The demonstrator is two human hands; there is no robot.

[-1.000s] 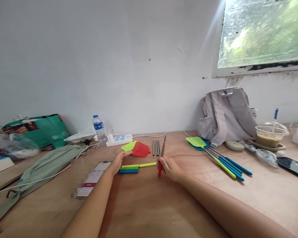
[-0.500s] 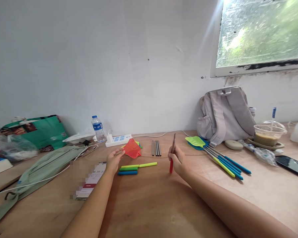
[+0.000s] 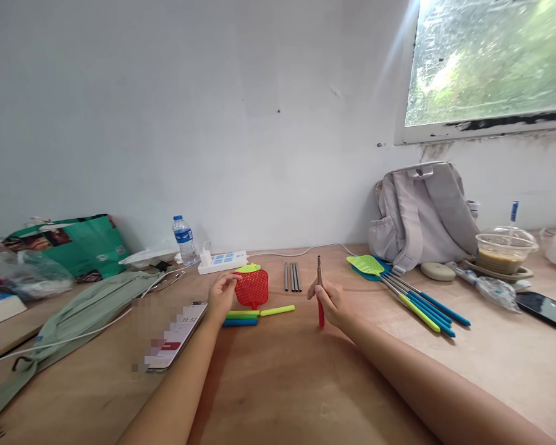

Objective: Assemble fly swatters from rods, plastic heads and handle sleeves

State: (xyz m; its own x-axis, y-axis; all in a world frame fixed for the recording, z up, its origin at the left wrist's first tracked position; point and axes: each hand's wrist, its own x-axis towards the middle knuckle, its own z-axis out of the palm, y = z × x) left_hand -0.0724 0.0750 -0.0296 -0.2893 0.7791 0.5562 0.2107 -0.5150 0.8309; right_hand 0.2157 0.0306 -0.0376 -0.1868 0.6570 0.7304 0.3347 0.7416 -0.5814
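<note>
The fingers of the right hand (image 3: 331, 303) are closed around a red-gripped metal rod (image 3: 320, 290), held nearly upright with its red end touching the wooden table (image 3: 278, 383) and its thin metal end pointing up. The left hand (image 3: 221, 295) pinches the edge of a red fly-swatter head (image 3: 252, 288), holding it raised on edge above the table, with a yellow-green swatter head (image 3: 249, 268) just behind it. Below the red head lie three coloured handle sleeves (image 3: 248, 316), yellow-green, green and blue, side by side on the table. Between the two hands, farther back, a few bare metal rods (image 3: 293, 277) lie parallel. To the right of the right hand rests a bunch of assembled fly swatters (image 3: 410, 295) with green and blue heads and handles. A smartphone (image 3: 173, 337) lies by the left forearm. Along the wall stand a water bottle (image 3: 184, 239), a white power strip (image 3: 222, 261), a grey backpack (image 3: 424, 213) and a lidded drink cup (image 3: 505, 250).
</note>
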